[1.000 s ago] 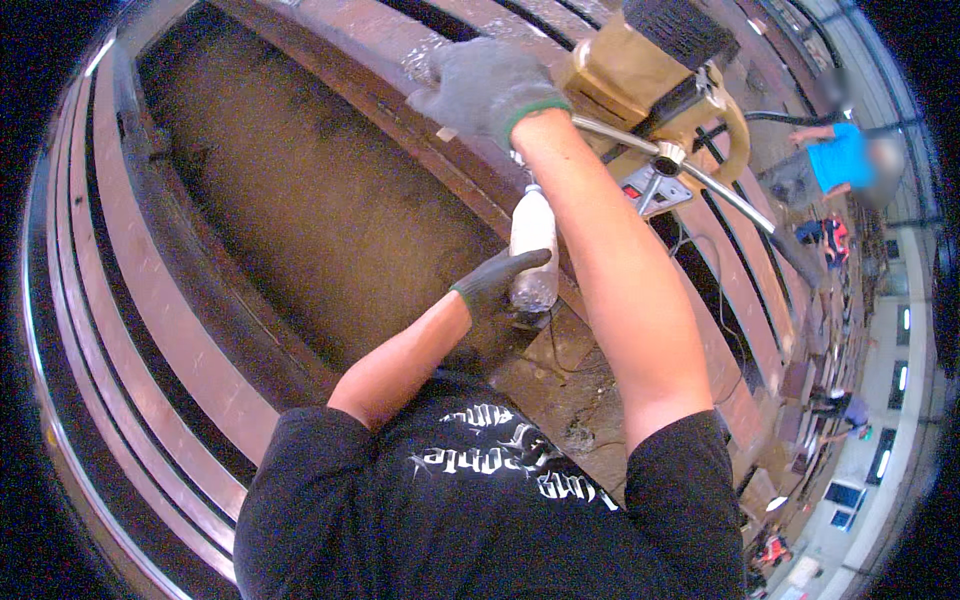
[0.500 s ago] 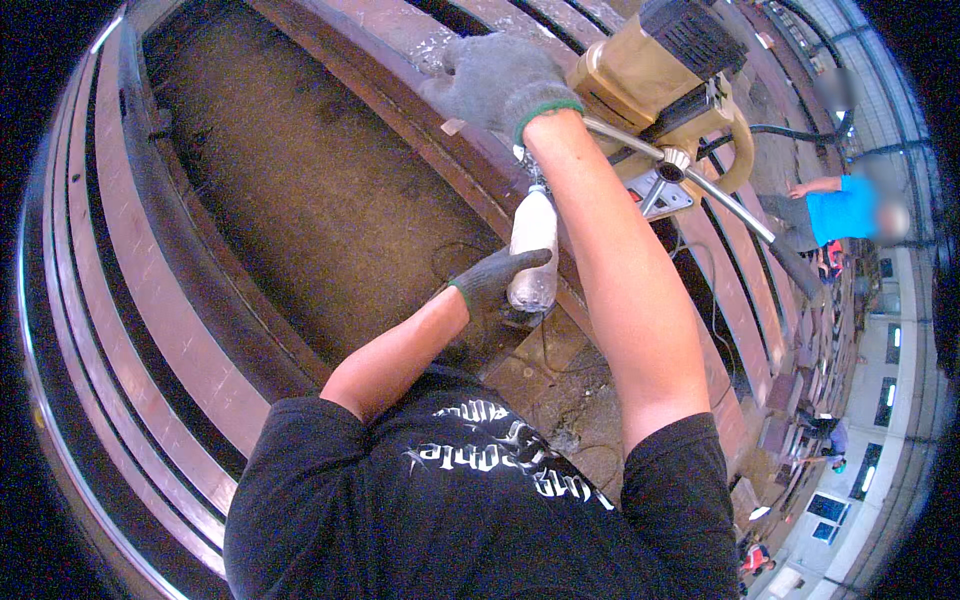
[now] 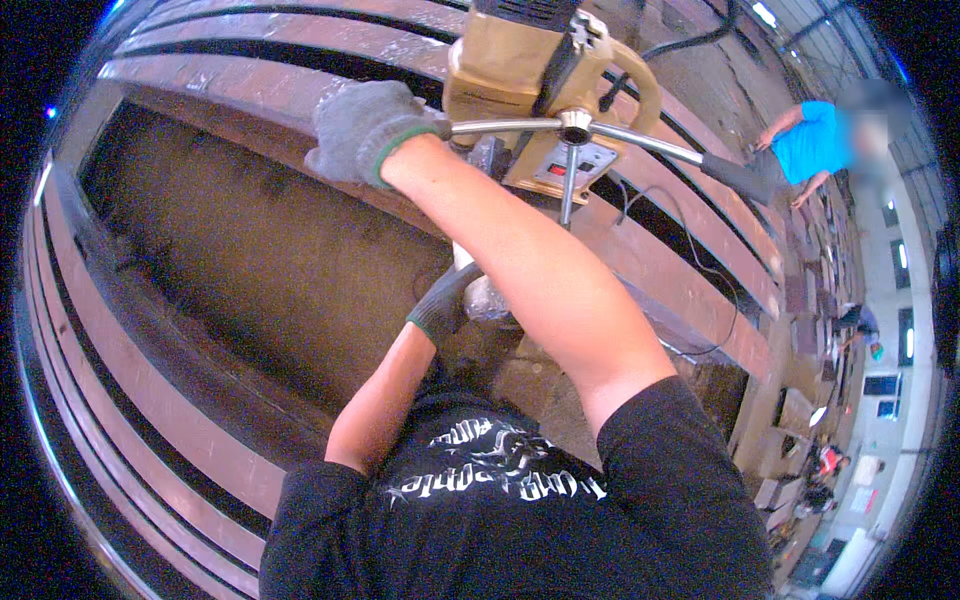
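Note:
My right hand, in a grey knit glove with a green cuff, is closed around the end of a feed handle on a tan drill; the grip itself is hidden in the glove. Three metal spokes spread from the drill's hub. Below my right forearm, my gloved left hand is wrapped round a whitish plastic bottle. The forearm covers part of this bottle. The drill stands on long brown steel beams, and its bit is hidden from view.
A black cable runs from the drill toward the upper right. A thin cord loops over the beams. Dark gaps separate the beams. A person in a blue shirt is at the right; other people appear farther off.
The view has turned, so the drill and my right hand appear farther left. My right forearm now covers more of the bottle. Both hands keep their hold.

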Available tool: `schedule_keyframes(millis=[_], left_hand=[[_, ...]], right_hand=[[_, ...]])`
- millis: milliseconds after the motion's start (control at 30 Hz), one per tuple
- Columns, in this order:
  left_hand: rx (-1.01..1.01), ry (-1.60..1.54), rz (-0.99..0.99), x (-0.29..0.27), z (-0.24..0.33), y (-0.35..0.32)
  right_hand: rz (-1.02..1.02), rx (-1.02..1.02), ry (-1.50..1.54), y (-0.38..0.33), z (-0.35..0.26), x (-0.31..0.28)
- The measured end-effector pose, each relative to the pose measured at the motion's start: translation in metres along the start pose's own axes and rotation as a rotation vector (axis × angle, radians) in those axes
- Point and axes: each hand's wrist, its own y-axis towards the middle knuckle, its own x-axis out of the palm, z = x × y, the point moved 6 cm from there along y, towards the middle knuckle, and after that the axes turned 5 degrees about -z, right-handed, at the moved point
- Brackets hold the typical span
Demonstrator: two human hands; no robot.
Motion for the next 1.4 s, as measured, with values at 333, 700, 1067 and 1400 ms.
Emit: schedule_keyframes(millis=[333,700,1067,1400], left_hand=[[-0.153,-0.359,-0.001,-0.011,-0.032,0.000],[-0.074,-0.230,0.021,-0.042,-0.040,0.004],[-0.061,-0.307,0.047,-0.019,0.005,0.050],[-0.057,-0.302,0.058,-0.021,0.012,0.058]], right_hand=[[0.061,0.050,-0.069,0.009,0.013,0.020],[0.075,0.073,0.015,0.007,0.007,0.021],[0.082,0.044,-0.006,0.011,0.003,0.027],[0.160,0.056,0.070,0.015,0.003,0.033]])
